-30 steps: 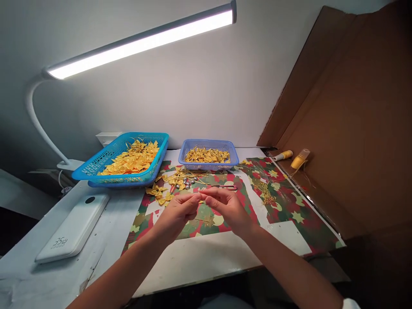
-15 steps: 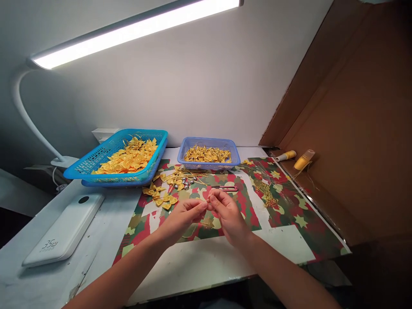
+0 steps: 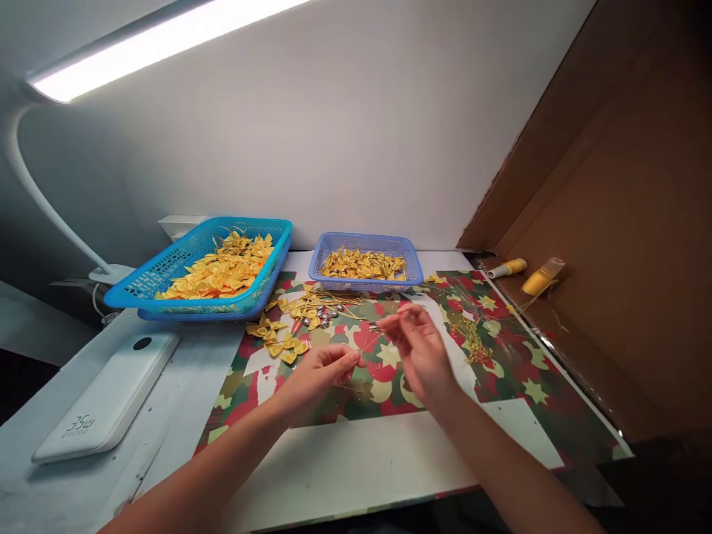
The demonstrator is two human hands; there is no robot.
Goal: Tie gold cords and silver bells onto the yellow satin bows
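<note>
My left hand (image 3: pixel 329 365) is pinched, thumb against index finger, on a thin thread over the patterned mat. A fine strand runs from its fingertips up toward my right hand (image 3: pixel 421 347), whose fingers are curled. What those fingers grip, if anything, is hidden. Just beside them shows the dark metal tip (image 3: pixel 373 327) of a small cutting tool, its red handle covered by the hand. Left of the hands lie folded yellow ribbon bows (image 3: pixel 278 345), silver bells (image 3: pixel 324 317) and gold cord stems (image 3: pixel 348 298).
A blue basket (image 3: pixel 139 295) of yellow ribbon pieces stands at the back left. Behind the mat is a smaller periwinkle basket (image 3: pixel 367 284). A white power bank (image 3: pixel 105 404) lies left. Right are a gold thread tangle (image 3: pixel 472 341), two yellow thread spools (image 3: pixel 539 278) and a cardboard wall (image 3: pixel 612 222).
My right hand has moved apart from my left, up and to the right, over the red-handled tool. My left hand keeps its pinch. The view has shifted slightly.
</note>
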